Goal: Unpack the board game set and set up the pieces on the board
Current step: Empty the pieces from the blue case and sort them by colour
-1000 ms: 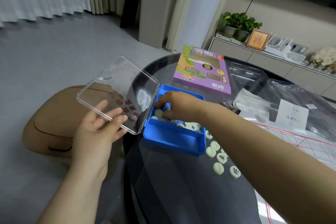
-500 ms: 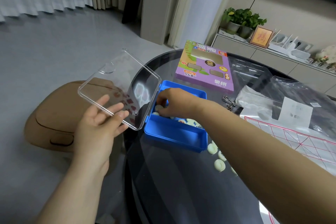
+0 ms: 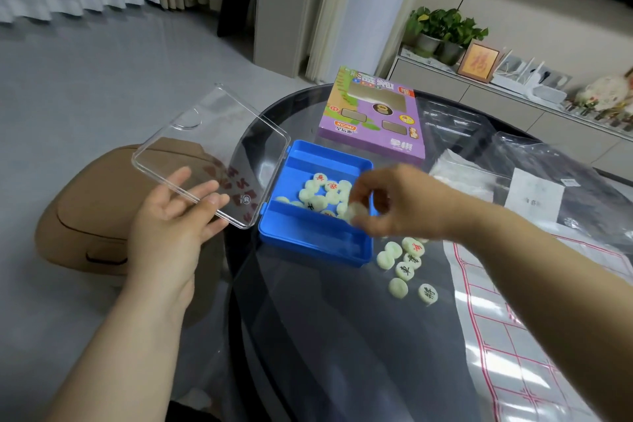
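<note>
Right hand point(image 3: 400, 205) pinches a piece point(image 3: 356, 212) over the box point(image 3: 308, 243); flat left hand point(image 3: 168, 223) props the lid point(image 3: 212, 134). Lift clear of the rim first.

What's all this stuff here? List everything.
table: one, dark glass
tray: one, blue, table's left edge
lid: one, clear, hinged open leftward
pieces in tray: roughly ten, pale green
loose pieces: about seven, pale, beside tray
game box: one, purple, behind tray
board sheet: one, white with red grid, right
plastic bags: several, clear, far right
stool: one, brown, floor left
left hand: under lid, propping it open
right hand: pinching one piece over tray
</note>
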`<state>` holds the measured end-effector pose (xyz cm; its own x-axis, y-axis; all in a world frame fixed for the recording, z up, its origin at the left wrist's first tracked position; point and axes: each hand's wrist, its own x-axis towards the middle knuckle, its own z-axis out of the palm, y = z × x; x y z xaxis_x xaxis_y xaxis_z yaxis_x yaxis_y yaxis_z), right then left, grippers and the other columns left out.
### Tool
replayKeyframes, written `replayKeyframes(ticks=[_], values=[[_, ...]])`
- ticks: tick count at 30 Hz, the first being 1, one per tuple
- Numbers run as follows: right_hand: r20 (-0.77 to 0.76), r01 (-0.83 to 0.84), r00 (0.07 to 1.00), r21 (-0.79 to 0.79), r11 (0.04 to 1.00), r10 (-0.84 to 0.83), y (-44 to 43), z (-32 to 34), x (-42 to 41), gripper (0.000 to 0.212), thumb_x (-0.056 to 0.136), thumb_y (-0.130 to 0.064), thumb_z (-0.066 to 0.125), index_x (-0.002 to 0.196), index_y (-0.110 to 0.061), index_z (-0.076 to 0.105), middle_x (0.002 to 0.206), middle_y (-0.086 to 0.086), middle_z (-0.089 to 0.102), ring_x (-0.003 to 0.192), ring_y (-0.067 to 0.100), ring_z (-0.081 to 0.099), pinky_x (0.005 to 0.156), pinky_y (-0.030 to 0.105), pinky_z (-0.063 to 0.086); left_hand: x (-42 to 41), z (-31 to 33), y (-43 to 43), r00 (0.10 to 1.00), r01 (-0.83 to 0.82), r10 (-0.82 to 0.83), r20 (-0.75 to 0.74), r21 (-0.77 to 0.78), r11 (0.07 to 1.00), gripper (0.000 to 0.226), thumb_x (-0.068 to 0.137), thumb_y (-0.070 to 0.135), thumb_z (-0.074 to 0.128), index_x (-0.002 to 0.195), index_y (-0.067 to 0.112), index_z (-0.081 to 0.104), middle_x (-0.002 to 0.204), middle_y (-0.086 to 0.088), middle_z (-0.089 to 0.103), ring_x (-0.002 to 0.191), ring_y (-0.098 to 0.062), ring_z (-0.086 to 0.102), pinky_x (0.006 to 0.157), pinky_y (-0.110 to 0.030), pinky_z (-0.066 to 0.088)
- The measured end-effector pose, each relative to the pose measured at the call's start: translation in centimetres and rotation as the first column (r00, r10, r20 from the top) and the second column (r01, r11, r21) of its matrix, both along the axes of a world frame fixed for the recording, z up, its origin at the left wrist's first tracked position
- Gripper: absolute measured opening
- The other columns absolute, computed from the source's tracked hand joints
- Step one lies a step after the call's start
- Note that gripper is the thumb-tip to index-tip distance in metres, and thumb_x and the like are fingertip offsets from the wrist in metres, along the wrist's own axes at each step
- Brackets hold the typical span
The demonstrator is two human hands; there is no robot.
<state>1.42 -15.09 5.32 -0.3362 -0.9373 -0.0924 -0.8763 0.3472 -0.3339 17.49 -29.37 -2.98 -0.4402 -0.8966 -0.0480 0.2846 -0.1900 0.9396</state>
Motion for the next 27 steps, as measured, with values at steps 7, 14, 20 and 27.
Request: replayKeyframes(ticks=[7, 14, 20, 27], values=[[-0.100, 0.050, 0.994, 0.086, 0.995, -0.042, 5.2, -3.1, 2.1, 0.014, 0.081, -0.030, 0.060, 0.092, -0.022, 0.064, 0.085, -0.009, 0.060, 0.073, 0.008, 0.050, 0.068, 0.020, 0.039, 0.1, -0.1, 0.1, 1.000, -0.010, 0.010, 0.013, -0.014, 1.000, 0.049, 0.088, -0.003, 0.050, 0.133, 0.012, 0.038, 0.090, 0.005, 0.060, 0.075, -0.004, 0.061, 0.062, -0.012, 0.053], [-0.145, 0.101, 0.986, 0.113, 0.988, -0.084, 5.4, -3.2, 1.6, 0.025, 0.085, -0.029, 0.058, 0.108, -0.023, 0.064, 0.100, -0.003, 0.063, 0.081, 0.010, 0.047, 0.075, 0.026, 0.042, 0.1, -0.3, 0.0, 0.999, -0.031, 0.031, 0.010, -0.026, 0.999, 0.049, 0.089, -0.003, 0.048, 0.134, 0.010, 0.035, 0.089, 0.004, 0.059, 0.060, 0.004, 0.064, 0.058, -0.010, 0.052], [-0.150, 0.206, 0.969, 0.057, 0.977, -0.195, 4.9, -3.8, 0.5, 0.030, 0.086, -0.030, 0.057, 0.115, -0.022, 0.061, 0.104, 0.000, 0.062, 0.090, 0.017, 0.054, 0.077, 0.026, 0.042, 0.3, -0.3, -0.8, 0.998, -0.065, 0.065, 0.000, -0.034, 0.997, 0.049, 0.090, -0.003, 0.047, 0.135, 0.009, 0.034, 0.087, 0.005, 0.057, 0.059, 0.004, 0.064, 0.057, -0.010, 0.052], [-0.034, 0.276, 0.960, -0.026, 0.961, -0.277, 2.9, -3.0, -1.7, 0.027, 0.084, -0.025, 0.063, 0.108, -0.013, 0.065, 0.075, -0.007, 0.052, 0.064, 0.005, 0.045, 0.057, 0.009, 0.034, 0.6, -0.4, -1.3, 0.997, -0.080, 0.080, -0.007, -0.030, 0.996, 0.048, 0.090, -0.004, 0.046, 0.134, 0.012, 0.035, 0.088, 0.005, 0.057, 0.059, 0.004, 0.064, 0.057, -0.010, 0.052]])
